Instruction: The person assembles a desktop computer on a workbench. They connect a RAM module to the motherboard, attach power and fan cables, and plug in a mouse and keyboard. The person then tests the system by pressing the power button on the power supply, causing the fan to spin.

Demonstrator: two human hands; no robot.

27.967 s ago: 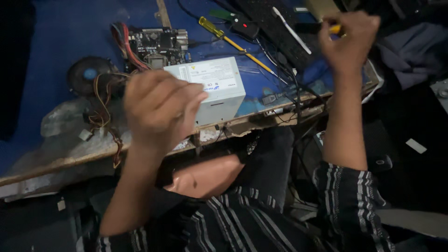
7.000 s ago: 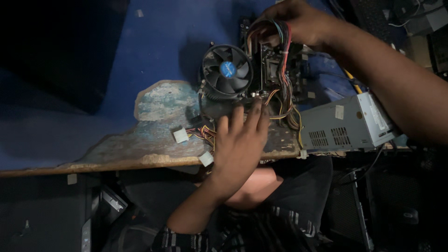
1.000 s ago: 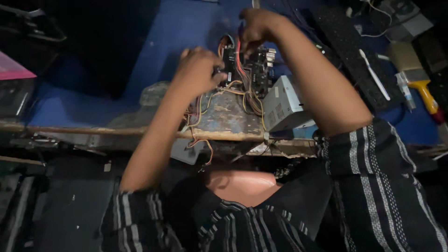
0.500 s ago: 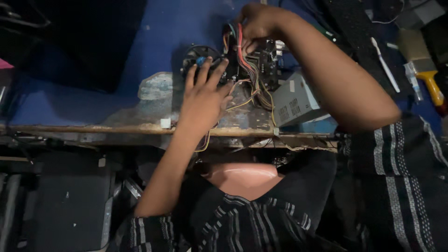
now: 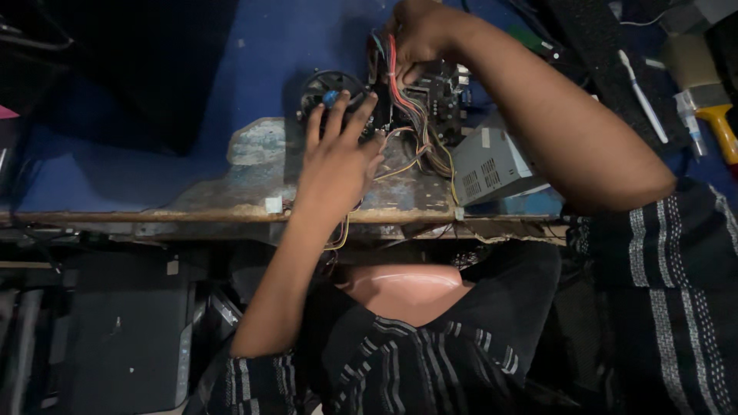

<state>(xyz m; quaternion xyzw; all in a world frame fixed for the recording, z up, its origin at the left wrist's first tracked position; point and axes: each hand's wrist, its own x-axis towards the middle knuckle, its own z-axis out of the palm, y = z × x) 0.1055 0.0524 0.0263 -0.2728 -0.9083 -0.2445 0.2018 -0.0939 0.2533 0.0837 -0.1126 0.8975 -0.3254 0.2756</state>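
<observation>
– Where is my left hand (image 5: 336,157)?

– It lies flat on the circuit board (image 5: 430,96) at the table (image 5: 231,211) edge, fingers (image 5: 342,115) spread over the round fan (image 5: 327,86).

– And my right hand (image 5: 419,34)?

– Its fingers pinch the bundle of coloured wires (image 5: 400,84), beside the grey metal box (image 5: 492,165).

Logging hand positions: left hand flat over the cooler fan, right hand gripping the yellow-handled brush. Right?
Not quite. In the head view the left hand does lie over the cooler fan, but the right hand grips the bundle of coloured wires at the circuit board. The yellow-handled brush lies untouched at the far right.
</observation>
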